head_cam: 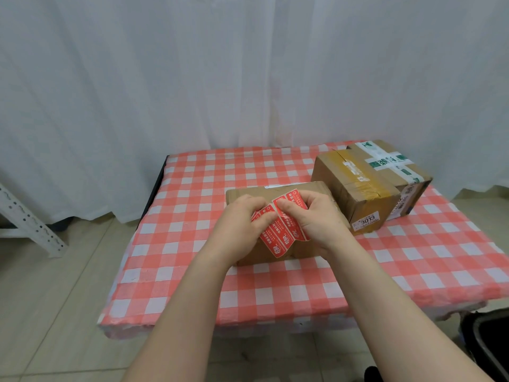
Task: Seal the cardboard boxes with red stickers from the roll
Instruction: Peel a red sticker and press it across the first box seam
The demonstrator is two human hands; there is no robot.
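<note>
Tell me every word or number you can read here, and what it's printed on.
"3013": on the white label on the near face of the taped box.
Too blurred: white characters on the red stickers pinched by the left hand and right hand.
Too blurred: green characters on the green-and-white tape across that box.
Unreadable: red print on the yellow tape.
Too small: print on the side label.

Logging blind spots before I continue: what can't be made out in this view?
- Near box: top seam hidden under the left hand, right hand and sticker strip, head view.
- Sticker strip: print too small to read; the hands cover whether one is peeled.
- Far box: its rear faces turn away from the head camera.
- Black object, bottom right: cut off by the frame edges, head view.
</note>
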